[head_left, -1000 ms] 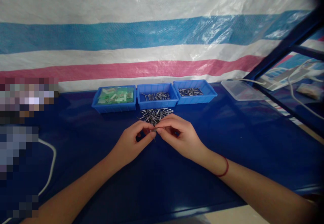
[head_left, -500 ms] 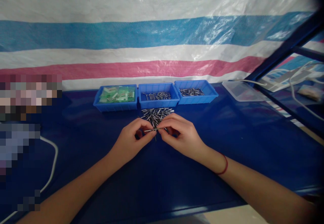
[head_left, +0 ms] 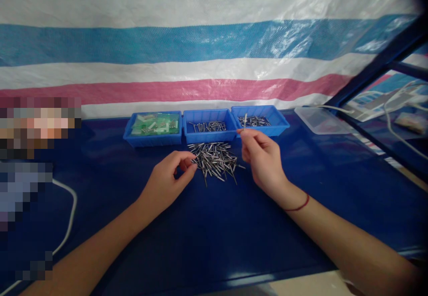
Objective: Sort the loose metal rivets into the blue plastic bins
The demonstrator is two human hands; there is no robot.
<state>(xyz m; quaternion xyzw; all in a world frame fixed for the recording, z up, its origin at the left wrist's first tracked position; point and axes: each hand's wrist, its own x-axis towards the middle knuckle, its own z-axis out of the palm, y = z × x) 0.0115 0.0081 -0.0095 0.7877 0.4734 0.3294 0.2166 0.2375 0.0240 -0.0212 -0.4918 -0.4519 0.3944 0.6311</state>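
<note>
A loose pile of thin metal rods that look like drill bits lies on the blue table. My left hand is at the pile's left edge, thumb and forefinger curled together; what is between the fingertips, if anything, is too small to make out. Thumb and fingers of my right hand pinch one thin metal bit, which points upward. That hand is just in front of the right blue bin, which holds similar metal bits.
The middle blue bin contains more metal bits, and the left blue bin holds green packets. A clear plastic lid lies at the right, near a dark metal frame. A white cable curves along the left.
My hands, which met over the pile, have come apart. The right moved up and right with a metal bit towards the right bin; the left shifted slightly left.
</note>
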